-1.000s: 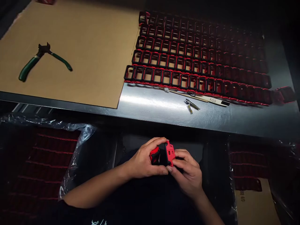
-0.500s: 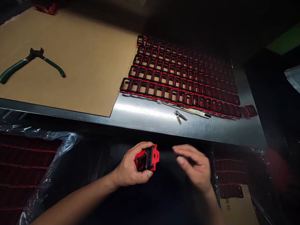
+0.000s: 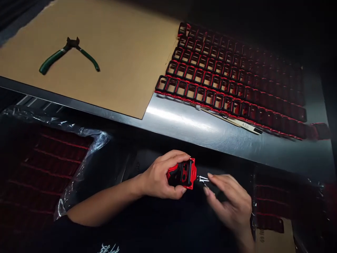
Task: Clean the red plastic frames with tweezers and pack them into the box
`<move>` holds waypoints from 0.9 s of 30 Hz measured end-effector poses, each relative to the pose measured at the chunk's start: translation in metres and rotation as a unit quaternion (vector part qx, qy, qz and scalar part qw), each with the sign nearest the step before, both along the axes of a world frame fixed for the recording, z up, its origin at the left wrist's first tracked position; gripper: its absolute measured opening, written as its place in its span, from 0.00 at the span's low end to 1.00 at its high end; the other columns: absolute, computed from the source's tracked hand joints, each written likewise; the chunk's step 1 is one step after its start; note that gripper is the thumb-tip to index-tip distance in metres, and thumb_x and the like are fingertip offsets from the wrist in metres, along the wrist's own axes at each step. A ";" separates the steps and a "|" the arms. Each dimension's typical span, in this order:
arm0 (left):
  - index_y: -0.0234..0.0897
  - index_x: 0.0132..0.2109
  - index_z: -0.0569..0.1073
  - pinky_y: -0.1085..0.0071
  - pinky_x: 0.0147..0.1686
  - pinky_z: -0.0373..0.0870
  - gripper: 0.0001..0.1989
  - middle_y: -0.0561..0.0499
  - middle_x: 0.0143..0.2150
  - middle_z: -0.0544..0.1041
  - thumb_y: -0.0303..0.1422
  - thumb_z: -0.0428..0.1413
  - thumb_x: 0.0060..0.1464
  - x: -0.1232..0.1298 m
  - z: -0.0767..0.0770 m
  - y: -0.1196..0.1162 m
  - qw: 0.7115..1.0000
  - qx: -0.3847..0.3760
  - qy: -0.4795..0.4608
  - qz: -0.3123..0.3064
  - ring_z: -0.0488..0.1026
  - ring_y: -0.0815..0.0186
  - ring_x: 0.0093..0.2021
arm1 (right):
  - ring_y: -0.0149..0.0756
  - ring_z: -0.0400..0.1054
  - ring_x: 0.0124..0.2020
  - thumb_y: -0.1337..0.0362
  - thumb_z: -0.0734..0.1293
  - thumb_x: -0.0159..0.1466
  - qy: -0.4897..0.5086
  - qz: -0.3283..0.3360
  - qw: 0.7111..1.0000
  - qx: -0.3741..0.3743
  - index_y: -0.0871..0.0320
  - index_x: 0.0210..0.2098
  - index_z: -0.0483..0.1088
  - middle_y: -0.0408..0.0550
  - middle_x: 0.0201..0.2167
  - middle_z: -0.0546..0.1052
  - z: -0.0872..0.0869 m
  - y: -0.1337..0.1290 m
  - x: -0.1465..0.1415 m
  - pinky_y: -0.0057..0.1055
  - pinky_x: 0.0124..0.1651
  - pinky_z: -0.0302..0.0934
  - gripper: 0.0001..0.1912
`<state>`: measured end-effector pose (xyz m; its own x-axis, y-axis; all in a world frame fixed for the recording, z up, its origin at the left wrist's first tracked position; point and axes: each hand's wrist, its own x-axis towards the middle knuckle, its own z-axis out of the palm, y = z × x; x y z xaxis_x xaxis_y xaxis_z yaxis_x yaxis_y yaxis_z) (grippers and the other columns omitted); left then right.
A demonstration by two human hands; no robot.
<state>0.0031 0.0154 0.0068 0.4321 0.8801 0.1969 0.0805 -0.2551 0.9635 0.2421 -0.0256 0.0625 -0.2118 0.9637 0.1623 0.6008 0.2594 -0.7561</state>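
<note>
My left hand [image 3: 165, 174] is closed around a red and black plastic housing [image 3: 192, 174], gripping it by its upper and lower edges. The housing's red flanged end points right, and my palm and fingers hide part of its body. Just to the right, my right hand [image 3: 230, 198] has thumb and forefinger pinched on small shiny metal pieces [image 3: 204, 179]. Their bright thin ends point at the housing across a small gap; their exact kind is too blurred to make out.
Rows of red and black frames [image 3: 200, 94] stand on the metal table [image 3: 171, 117]. Green-handled cutting pliers [image 3: 72, 44] lie on the cardboard [image 3: 118, 70]. A stick marked A55 [image 3: 244, 125] lies before the rows. Plastic-lined boxes with similar parts [image 3: 60, 161] flank me below.
My right hand now pinches small metal pieces beside the housing; similar pieces are gone from the table front. The housing is turned slightly in my left hand. The view has shifted and tilted.
</note>
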 end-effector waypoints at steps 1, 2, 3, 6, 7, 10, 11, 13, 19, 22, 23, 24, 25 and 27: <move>0.35 0.65 0.66 0.57 0.50 0.81 0.37 0.36 0.54 0.77 0.34 0.64 0.48 0.002 -0.001 0.000 1.000 0.017 0.000 -0.010 0.79 0.53 0.52 | 0.39 0.78 0.34 0.72 0.72 0.63 0.021 0.006 1.000 -0.005 0.54 0.50 0.77 0.50 0.36 0.83 0.002 -0.008 -0.005 0.36 0.35 0.75 0.16; 0.34 0.65 0.65 0.58 0.50 0.82 0.37 0.36 0.53 0.77 0.34 0.64 0.48 0.005 -0.001 0.000 0.999 0.032 0.000 -0.022 0.79 0.53 0.52 | 0.40 0.79 0.34 0.72 0.72 0.63 0.040 0.003 0.999 -0.008 0.54 0.50 0.77 0.50 0.36 0.83 0.003 -0.013 -0.010 0.36 0.35 0.76 0.16; 0.33 0.65 0.65 0.59 0.49 0.82 0.37 0.36 0.53 0.77 0.34 0.64 0.48 0.007 -0.002 0.000 0.999 0.044 0.001 -0.033 0.79 0.53 0.52 | 0.40 0.79 0.34 0.72 0.72 0.63 0.055 -0.004 0.998 -0.011 0.53 0.50 0.77 0.50 0.36 0.83 0.003 -0.017 -0.015 0.37 0.35 0.77 0.16; 0.35 0.66 0.64 0.59 0.46 0.83 0.38 0.36 0.53 0.78 0.34 0.64 0.48 0.010 -0.001 0.001 0.997 0.060 0.006 -0.057 0.80 0.52 0.51 | 0.40 0.81 0.35 0.73 0.72 0.62 0.070 -0.014 0.997 -0.008 0.52 0.47 0.78 0.50 0.37 0.84 0.001 -0.019 -0.023 0.36 0.35 0.78 0.15; 0.35 0.66 0.64 0.59 0.46 0.83 0.38 0.36 0.53 0.79 0.34 0.64 0.48 0.010 0.000 0.002 0.996 0.060 0.008 -0.062 0.80 0.52 0.51 | 0.40 0.81 0.35 0.73 0.73 0.62 0.066 -0.016 0.998 -0.005 0.52 0.45 0.79 0.51 0.37 0.84 0.001 -0.019 -0.023 0.36 0.35 0.78 0.14; 0.34 0.66 0.65 0.59 0.46 0.83 0.37 0.36 0.53 0.79 0.34 0.63 0.48 0.007 0.001 0.003 0.996 0.061 0.010 -0.061 0.80 0.53 0.51 | 0.39 0.81 0.34 0.74 0.73 0.62 0.052 -0.010 0.999 -0.001 0.54 0.40 0.80 0.51 0.37 0.84 0.002 -0.018 -0.022 0.34 0.34 0.77 0.10; 0.34 0.66 0.65 0.59 0.46 0.83 0.37 0.35 0.53 0.78 0.34 0.63 0.49 0.006 0.001 0.002 0.996 0.062 0.011 -0.059 0.80 0.53 0.51 | 0.38 0.81 0.33 0.74 0.73 0.61 0.050 -0.006 0.999 -0.002 0.55 0.39 0.80 0.52 0.37 0.84 0.002 -0.018 -0.022 0.33 0.33 0.77 0.09; 0.34 0.66 0.65 0.59 0.47 0.83 0.37 0.35 0.53 0.79 0.34 0.63 0.49 0.005 0.001 0.001 0.997 0.061 0.011 -0.055 0.80 0.53 0.51 | 0.38 0.80 0.32 0.74 0.73 0.61 0.048 0.004 0.999 -0.005 0.54 0.39 0.80 0.51 0.36 0.84 0.003 -0.017 -0.022 0.32 0.32 0.76 0.10; 0.35 0.66 0.65 0.58 0.46 0.83 0.38 0.36 0.54 0.78 0.33 0.64 0.48 0.004 -0.001 -0.003 0.997 0.049 0.012 -0.054 0.80 0.52 0.51 | 0.35 0.79 0.30 0.72 0.73 0.62 0.032 0.021 0.999 0.004 0.56 0.37 0.80 0.51 0.35 0.84 0.004 -0.014 -0.023 0.30 0.30 0.75 0.07; 0.34 0.65 0.65 0.59 0.46 0.83 0.37 0.35 0.54 0.78 0.33 0.64 0.48 0.004 0.000 -0.003 0.997 0.052 0.015 -0.055 0.80 0.52 0.51 | 0.34 0.78 0.29 0.71 0.73 0.63 0.021 0.030 0.999 -0.006 0.56 0.37 0.80 0.51 0.35 0.84 0.004 -0.013 -0.023 0.29 0.29 0.74 0.05; 0.34 0.65 0.65 0.59 0.46 0.83 0.37 0.35 0.53 0.78 0.33 0.64 0.48 0.003 0.000 -0.002 0.997 0.053 0.016 -0.057 0.80 0.52 0.51 | 0.34 0.77 0.29 0.71 0.73 0.63 0.018 0.030 0.999 -0.007 0.56 0.38 0.80 0.51 0.35 0.84 0.005 -0.013 -0.022 0.29 0.29 0.74 0.05; 0.34 0.65 0.65 0.59 0.46 0.83 0.37 0.35 0.53 0.79 0.33 0.63 0.48 0.003 0.000 -0.002 0.997 0.054 0.018 -0.057 0.80 0.52 0.51 | 0.33 0.77 0.29 0.71 0.73 0.63 0.016 0.031 0.999 -0.007 0.55 0.38 0.80 0.51 0.35 0.84 0.005 -0.013 -0.022 0.29 0.29 0.73 0.05; 0.34 0.65 0.65 0.59 0.46 0.83 0.37 0.36 0.53 0.79 0.34 0.63 0.48 0.003 0.000 -0.002 0.997 0.054 0.019 -0.058 0.80 0.52 0.51 | 0.33 0.77 0.29 0.71 0.73 0.63 0.014 0.031 0.999 -0.007 0.55 0.38 0.80 0.51 0.36 0.84 0.005 -0.013 -0.022 0.29 0.29 0.73 0.05; 0.35 0.65 0.65 0.59 0.46 0.83 0.37 0.36 0.53 0.79 0.34 0.63 0.48 0.003 0.000 -0.002 0.997 0.051 0.024 -0.061 0.80 0.52 0.51 | 0.33 0.77 0.29 0.70 0.73 0.64 0.013 0.032 0.999 -0.010 0.54 0.39 0.80 0.50 0.36 0.84 0.006 -0.013 -0.021 0.29 0.29 0.73 0.06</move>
<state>0.0061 0.0135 0.0066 0.5459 0.7967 0.2593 0.0886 -0.3627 0.9277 0.2210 -0.0390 0.0684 -0.2700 0.9511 0.1497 0.5637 0.2822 -0.7763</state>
